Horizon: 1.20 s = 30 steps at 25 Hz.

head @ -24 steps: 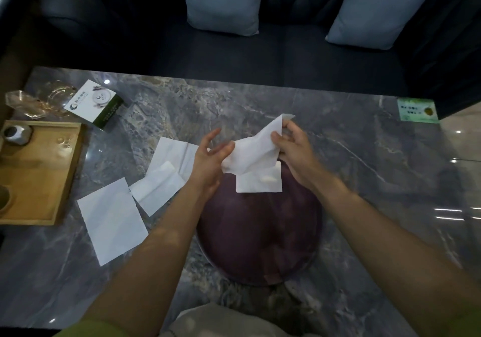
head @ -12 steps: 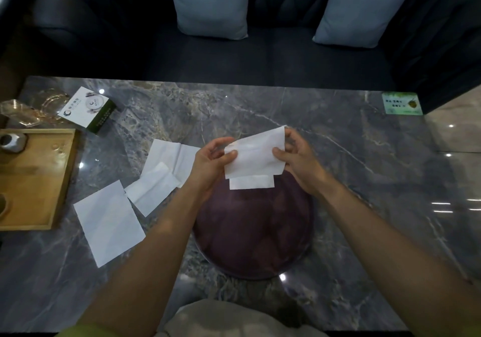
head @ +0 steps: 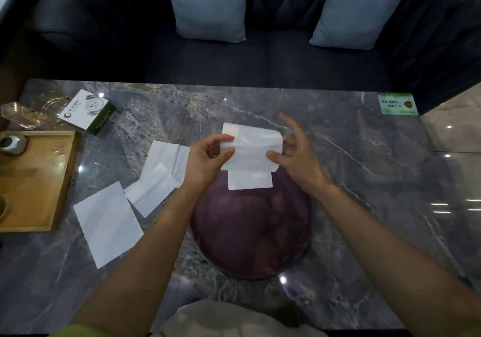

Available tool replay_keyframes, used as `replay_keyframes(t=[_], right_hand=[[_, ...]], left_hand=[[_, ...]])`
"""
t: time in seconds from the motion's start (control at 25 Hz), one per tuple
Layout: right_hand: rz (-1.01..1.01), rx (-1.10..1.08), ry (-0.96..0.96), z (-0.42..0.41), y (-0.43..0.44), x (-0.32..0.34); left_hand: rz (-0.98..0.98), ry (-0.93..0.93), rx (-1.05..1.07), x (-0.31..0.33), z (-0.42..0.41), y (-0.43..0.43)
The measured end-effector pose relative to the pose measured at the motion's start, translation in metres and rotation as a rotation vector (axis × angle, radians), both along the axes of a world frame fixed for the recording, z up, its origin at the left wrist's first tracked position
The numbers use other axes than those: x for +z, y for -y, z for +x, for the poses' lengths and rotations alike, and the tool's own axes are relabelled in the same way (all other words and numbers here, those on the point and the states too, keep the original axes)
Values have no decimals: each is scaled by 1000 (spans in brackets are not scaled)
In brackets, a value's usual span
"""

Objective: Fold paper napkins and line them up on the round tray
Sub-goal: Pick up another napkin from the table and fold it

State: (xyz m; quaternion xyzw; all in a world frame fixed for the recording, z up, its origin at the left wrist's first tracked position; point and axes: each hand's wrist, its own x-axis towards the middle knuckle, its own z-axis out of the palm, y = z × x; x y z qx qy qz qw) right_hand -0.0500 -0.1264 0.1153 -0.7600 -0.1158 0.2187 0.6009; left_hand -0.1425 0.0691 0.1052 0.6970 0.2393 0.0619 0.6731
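A round dark purple tray (head: 250, 230) lies on the marble table in front of me. One folded white napkin (head: 250, 179) rests at the tray's far edge. Above it I hold another white napkin (head: 252, 147), partly folded. My left hand (head: 208, 160) pinches its left edge. My right hand (head: 295, 151) holds its right edge with the thumb in front, the other fingers spread behind. Left of the tray lie three more napkins: a flat one (head: 108, 223), a folded one (head: 151, 193) and one under it (head: 166, 158).
A wooden tray (head: 33, 193) with a small grey object (head: 13, 144) sits at the left edge. A white and green box (head: 87, 111) and clear glassware (head: 28, 114) lie beyond it. A green card (head: 397, 103) is at the far right corner. A dark sofa with cushions stands behind.
The held napkin went from hanging slanted to level and stretched between both hands. My right hand's fingers have opened out behind it. The view shifted slightly.
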Motion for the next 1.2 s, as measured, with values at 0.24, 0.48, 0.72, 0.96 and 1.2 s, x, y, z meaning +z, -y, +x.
replay_keyframes(t=[0.24, 0.48, 0.72, 0.96, 1.2], right_hand=[[-130, 33, 67, 3, 0, -3], [-210, 40, 150, 5, -2, -4], [-241, 14, 168, 6, -1, 3], [-298, 9, 243, 8, -3, 5], [-352, 49, 315, 12, -1, 6]], left_hand=[[58, -18, 6, 8, -3, 1], [219, -37, -23, 11, -1, -1], [347, -33, -45, 14, 1, 0], [443, -18, -22, 20, 4, -1], [542, 18, -63, 18, 5, -5]])
